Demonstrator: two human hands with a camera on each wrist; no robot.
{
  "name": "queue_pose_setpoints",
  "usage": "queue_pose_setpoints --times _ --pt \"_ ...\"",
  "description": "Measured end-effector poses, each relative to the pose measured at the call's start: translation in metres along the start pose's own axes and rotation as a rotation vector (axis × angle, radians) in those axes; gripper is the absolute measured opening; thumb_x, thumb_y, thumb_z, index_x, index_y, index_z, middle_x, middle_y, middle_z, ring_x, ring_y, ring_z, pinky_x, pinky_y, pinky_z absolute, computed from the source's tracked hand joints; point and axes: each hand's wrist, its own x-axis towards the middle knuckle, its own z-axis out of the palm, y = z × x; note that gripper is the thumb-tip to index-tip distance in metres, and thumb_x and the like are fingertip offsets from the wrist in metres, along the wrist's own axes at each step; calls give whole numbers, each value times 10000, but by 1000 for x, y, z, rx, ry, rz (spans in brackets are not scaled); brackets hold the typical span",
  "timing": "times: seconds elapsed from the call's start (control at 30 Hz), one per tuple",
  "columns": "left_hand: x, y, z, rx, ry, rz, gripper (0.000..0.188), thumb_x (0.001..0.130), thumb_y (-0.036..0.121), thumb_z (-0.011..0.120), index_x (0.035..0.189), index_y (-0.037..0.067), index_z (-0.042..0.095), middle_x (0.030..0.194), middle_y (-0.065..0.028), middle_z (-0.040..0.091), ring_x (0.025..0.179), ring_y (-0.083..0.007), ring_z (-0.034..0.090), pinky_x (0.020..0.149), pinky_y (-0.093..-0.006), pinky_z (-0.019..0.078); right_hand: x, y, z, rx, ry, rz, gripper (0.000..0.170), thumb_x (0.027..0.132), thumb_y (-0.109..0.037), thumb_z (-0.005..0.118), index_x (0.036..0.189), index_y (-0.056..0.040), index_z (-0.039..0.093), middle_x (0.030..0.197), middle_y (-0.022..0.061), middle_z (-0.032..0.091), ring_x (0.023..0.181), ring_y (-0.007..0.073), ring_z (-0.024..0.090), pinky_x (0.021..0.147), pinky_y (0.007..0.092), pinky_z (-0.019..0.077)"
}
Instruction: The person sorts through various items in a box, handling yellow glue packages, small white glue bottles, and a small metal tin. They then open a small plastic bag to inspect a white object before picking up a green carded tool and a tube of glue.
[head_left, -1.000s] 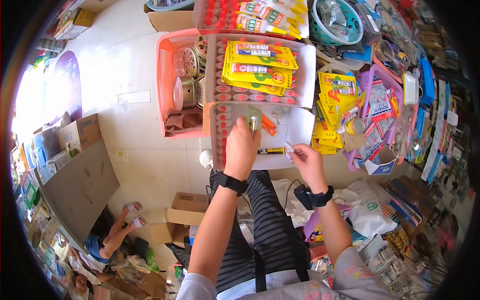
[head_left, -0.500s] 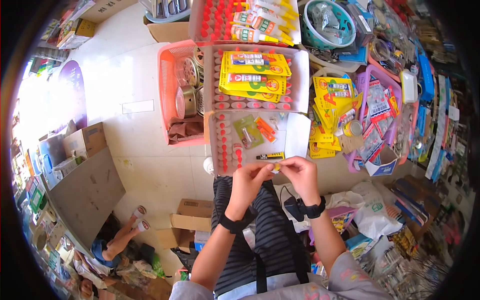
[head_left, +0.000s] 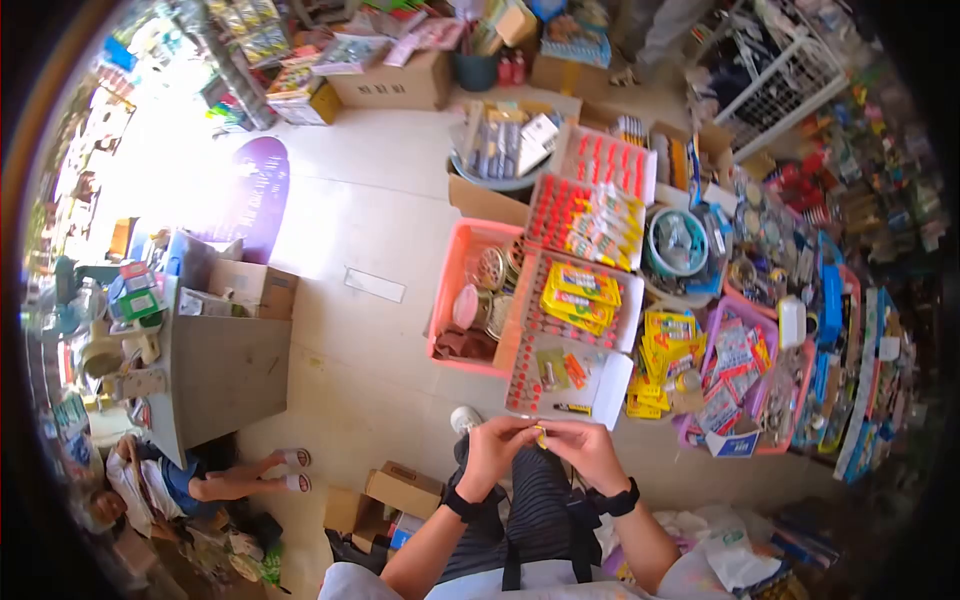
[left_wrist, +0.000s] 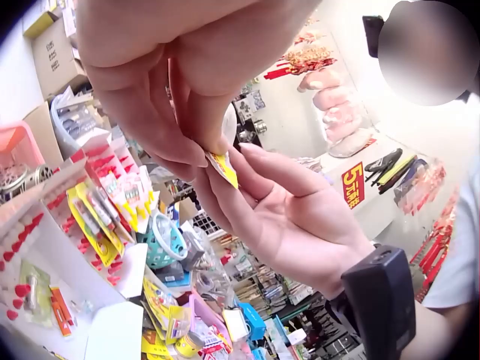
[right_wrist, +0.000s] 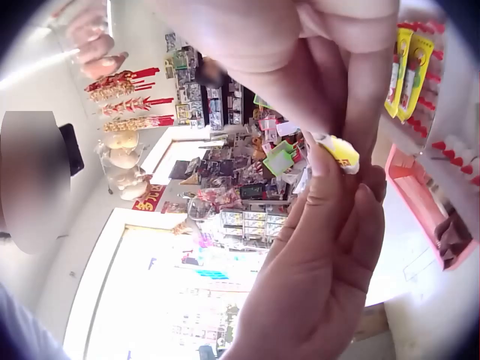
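Both hands meet in front of the body over a small yellow-and-white piece [right_wrist: 343,156], which looks like a scrap of printed packaging. My left hand [head_left: 490,455] pinches it between thumb and fingertips. From the other side my right hand [head_left: 592,452] pinches it too, and the fingers of both hide most of it. Just beyond them is an open white box [head_left: 608,388] with red-capped bottles [head_left: 524,385] along its left side. In that box lie a green packet [head_left: 550,369], orange tubes [head_left: 574,370] and a yellow-and-black tube [head_left: 573,408].
More boxes of red-capped bottles stand behind, one topped with yellow cards [head_left: 582,295]. Left of them is a pink basket [head_left: 440,335] with tins. A purple basket [head_left: 690,432] of packets stands at the right. Another person [head_left: 150,490] is at lower left beside a grey counter [head_left: 235,375].
My left hand has let go of the green packet in the box and joined my right hand at the small piece. The head view has tilted up, showing more of the room.
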Motion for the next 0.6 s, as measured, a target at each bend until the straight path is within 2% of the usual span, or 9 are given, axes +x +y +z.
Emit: queue_pose_setpoints --times 0.07,0.23,0.27,0.3,0.37,0.47,0.57,0.6 --pt "-22 34 -18 41 23 3 169 833 87 686 948 -36 689 790 -85 695 724 -101 642 658 -235 523 -11 -8 21 24 -84 3 372 825 53 625 1191 71 561 1059 134 651 978 163 627 904 288 494" --pt "-82 79 -62 33 110 53 198 843 139 684 933 -38 689 751 -89 694 664 -96 633 608 -233 515 -26 -36 74 -197 -154 -81 220 825 11 654 1038 66 654 941 110 685 852 129 646 779 240 520" --pt "-90 75 -72 133 134 84 217 844 154 684 934 -44 684 746 -92 695 652 -106 640 601 -235 516 -29 -44 88 -232 -173 -119 188 801 4 678 985 46 683 908 99 693 808 120 645 735 234 519" --pt "-100 72 -81 112 166 99 221 845 165 682 937 -36 688 744 -105 696 652 -117 648 593 -243 514 -29 -50 98 -271 -244 -130 185 804 -1 677 983 42 685 899 90 695 799 108 641 723 227 516" --pt "-125 76 -92 14 264 165 219 854 176 674 944 -23 692 770 -117 700 674 -118 658 594 -257 516 -30 -62 122 -418 -338 -183 177 810 -10 673 978 41 687 863 81 697 769 107 644 698 222 518" --pt "-163 79 -109 -50 404 220 206 860 176 655 934 -12 690 766 -147 690 672 -182 673 602 -302 514 -27 -74 156 -534 -524 -217 158 815 -22 672 961 33 694 836 77 697 724 109 645 660 218 514" --pt "-200 82 -121 289 624 202 199 875 163 621 904 -26 677 732 -156 671 654 -230 668 598 -308 510 -36 -81 200 -736 -667 -266 182 803 -66 686 969 8 700 819 104 707 717 104 660 654 230 517" --pt "-207 70 -120 320 752 233 199 867 173 612 891 -17 666 711 -178 638 626 -289 638 574 -349 487 -49 -87 220 -810 -699 -431 162 799 -62 666 941 11 699 791 134 697 689 167 676 640 265 521"
